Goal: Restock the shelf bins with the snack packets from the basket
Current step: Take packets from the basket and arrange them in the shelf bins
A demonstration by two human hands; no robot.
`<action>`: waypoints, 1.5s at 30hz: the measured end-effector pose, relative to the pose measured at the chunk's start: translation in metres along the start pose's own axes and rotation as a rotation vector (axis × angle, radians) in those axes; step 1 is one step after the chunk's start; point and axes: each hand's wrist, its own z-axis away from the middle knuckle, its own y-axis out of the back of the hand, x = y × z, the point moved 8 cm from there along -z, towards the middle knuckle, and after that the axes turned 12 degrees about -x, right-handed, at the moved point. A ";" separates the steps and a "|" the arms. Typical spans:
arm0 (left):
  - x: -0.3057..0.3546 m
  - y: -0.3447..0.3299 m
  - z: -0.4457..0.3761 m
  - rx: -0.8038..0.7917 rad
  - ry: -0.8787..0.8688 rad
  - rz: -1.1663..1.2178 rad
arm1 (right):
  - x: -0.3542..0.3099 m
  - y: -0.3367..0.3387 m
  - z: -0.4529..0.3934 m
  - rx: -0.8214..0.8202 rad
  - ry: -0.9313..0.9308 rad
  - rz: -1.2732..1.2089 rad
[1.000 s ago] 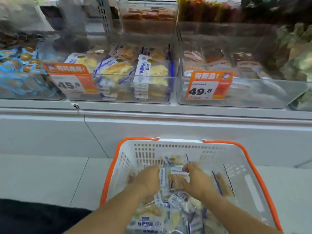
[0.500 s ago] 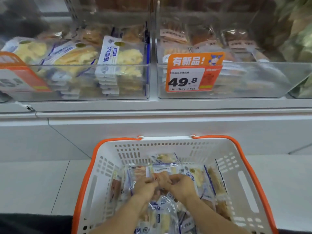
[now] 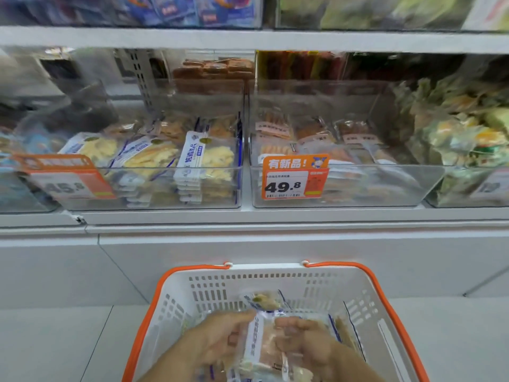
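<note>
Much of what I get here is smeared by motion. My left hand (image 3: pixel 217 336) and right hand (image 3: pixel 308 341) are both blurred low in the view, their forearms cut off by the bottom edge. Between them they hold a clear snack packet (image 3: pixel 260 343) with a white label strip; the left fingers curl around its left edge and the right fingers curl over its right side, though I cannot make out the exact fingertip contact. More packets lie under and beyond my hands in the white basket (image 3: pixel 176 307) with the orange rim, one of them (image 3: pixel 263 300) just ahead of my fingers; the near end of the basket is out of frame.

Well above and ahead of my hands sit the clear shelf bins. The bin ahead to the left (image 3: pixel 154 188) holds stacked white-and-yellow packets, its orange price tag (image 3: pixel 66 177) too blurred to read fully. The bin ahead to the right (image 3: pixel 358 186) holds brownish packets behind a tag reading 49.8 (image 3: pixel 294 177). A further bin (image 3: pixel 468 150) at far right is cut off.

Compared with half a second ago, the view has tilted up, an upper shelf (image 3: pixel 248 38) now shows, and the packet is lifted higher in the basket
</note>
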 end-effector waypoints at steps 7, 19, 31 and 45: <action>0.071 -0.023 0.048 -0.119 -0.062 -0.550 | -0.064 -0.023 0.024 -0.121 0.223 0.233; 0.177 -0.055 0.134 -0.137 -0.301 -0.739 | -0.201 -0.075 0.111 0.102 0.798 0.458; 0.289 -0.109 0.212 0.152 -0.980 -0.708 | -0.285 -0.086 0.221 0.016 1.086 0.438; 0.309 -0.076 0.172 0.659 -1.015 -1.147 | -0.421 -0.008 0.152 0.626 0.803 1.011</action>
